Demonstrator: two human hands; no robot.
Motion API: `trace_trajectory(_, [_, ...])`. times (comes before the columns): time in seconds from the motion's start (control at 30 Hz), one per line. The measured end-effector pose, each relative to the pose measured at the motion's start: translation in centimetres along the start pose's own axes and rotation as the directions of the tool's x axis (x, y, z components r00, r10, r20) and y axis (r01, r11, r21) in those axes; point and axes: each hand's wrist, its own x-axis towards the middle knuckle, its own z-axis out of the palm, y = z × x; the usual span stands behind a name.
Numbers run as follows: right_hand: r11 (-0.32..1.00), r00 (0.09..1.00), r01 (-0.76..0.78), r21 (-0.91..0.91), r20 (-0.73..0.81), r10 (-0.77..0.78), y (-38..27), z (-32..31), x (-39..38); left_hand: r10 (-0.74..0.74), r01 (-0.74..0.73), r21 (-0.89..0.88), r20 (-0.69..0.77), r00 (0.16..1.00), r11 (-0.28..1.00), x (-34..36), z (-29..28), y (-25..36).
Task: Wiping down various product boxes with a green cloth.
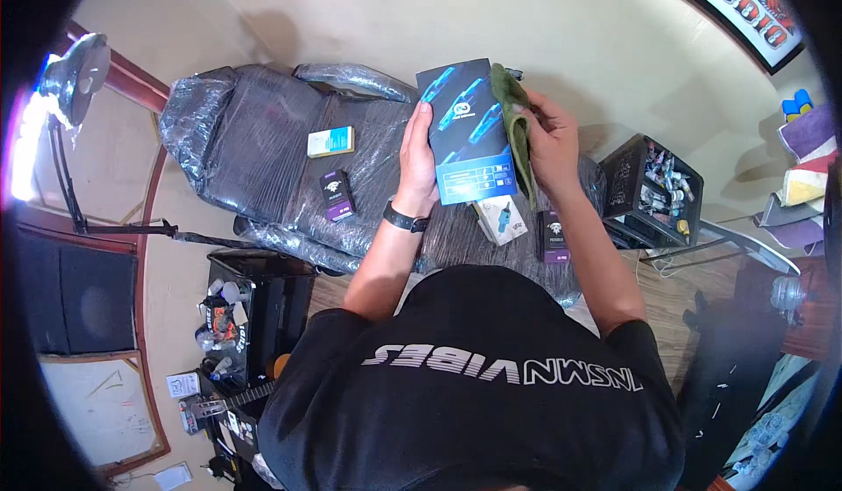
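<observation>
In front of me I hold up a dark blue box [474, 144] with bright blue cartridge pictures on its face. My left hand [418, 153] grips its left edge, thumb on the front; a black watch band circles that wrist. At the box's right edge, my right hand [551, 136] is closed on a green cloth [519, 131], which lies against the box's side. Just below the box, a white box with a teal picture [502, 221] rests on the plastic-wrapped recliner [263, 136]. Close to my right forearm lies a black and purple box [554, 236].
Another black and purple box [336, 196] and a white and blue box [331, 142] lie on the recliner to the left. A black cart [624, 178] of small tubes stands at right. A lamp arm [74, 179] reaches in from the left, above a guitar [250, 396].
</observation>
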Motion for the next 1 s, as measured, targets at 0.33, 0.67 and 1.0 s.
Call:
trace_trajectory(0.33, [0.958,0.959,-0.281,0.065,0.062,0.277,3.4,-3.2,-2.9,0.296,-0.246,0.193,-0.3,0.907,0.95,3.8,-1.6,-4.0])
trace_trajectory(0.67, [0.874,0.878,-0.479,-0.086,-0.062,0.475,6.5,-14.4,-11.5,0.202,0.197,0.496,-0.639,0.742,0.846,5.0,-15.8,-22.8])
trace_trajectory(1.0, [0.844,0.812,-0.537,-0.01,-0.277,0.513,8.0,-20.4,-18.9,0.3,0.247,0.801,-0.461,0.835,0.545,-1.0,-18.8,-29.4])
